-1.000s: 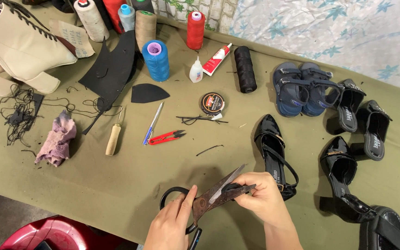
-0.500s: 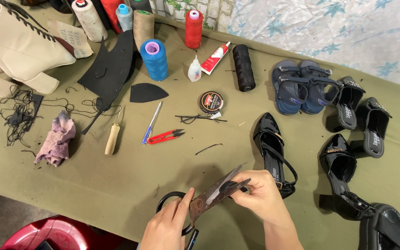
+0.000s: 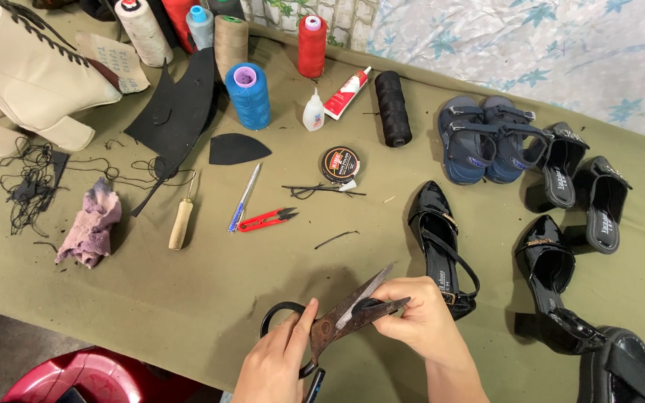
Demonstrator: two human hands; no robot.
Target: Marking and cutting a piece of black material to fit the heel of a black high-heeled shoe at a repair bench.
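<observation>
Both hands sit slightly lower-centre than before, left hand (image 3: 278, 366) still gripping the rusty scissors (image 3: 349, 315), right hand (image 3: 419, 321) pinching what seems a dark scrap (image 3: 371, 304) between the blades.

A red-and-white glue tube (image 3: 347, 93) is lying slantwise at about twelve o'clock on the olive cloth, and a small white squeeze bottle (image 3: 313, 111) is standing just beside it at its nine o'clock. A round black tin (image 3: 340, 164) with an orange-and-white label on its lid is sitting near the middle of the table, at six o'clock from the tube. Over at ten o'clock, a pale beige paper tag (image 3: 119, 61) with dark print is lying against the cream boot (image 3: 27, 71), and light maker's labels are showing on the insoles of the black heeled shoes (image 3: 442, 250) at three o'clock.
</observation>
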